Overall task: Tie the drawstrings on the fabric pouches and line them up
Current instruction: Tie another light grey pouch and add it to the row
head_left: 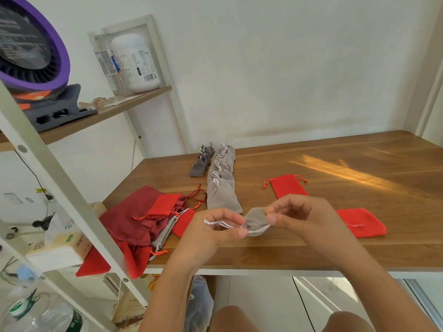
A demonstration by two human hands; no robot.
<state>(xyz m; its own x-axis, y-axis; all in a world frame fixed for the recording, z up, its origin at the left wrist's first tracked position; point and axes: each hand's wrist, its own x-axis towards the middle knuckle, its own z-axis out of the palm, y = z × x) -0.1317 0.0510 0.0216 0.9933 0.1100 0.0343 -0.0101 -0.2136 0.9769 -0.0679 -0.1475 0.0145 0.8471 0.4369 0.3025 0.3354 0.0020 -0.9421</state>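
Two white drawstrings [219,223] on a grey fabric pouch [255,219] are pinched by left hand [213,232] and right hand [304,218]; a knot is judged due next.

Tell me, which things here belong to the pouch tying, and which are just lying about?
Job: held pouch, its drawstring, grey row, dark grey row, red pouches, untied pile.
Lying about: fan, jar, bottle, all on the shelf.
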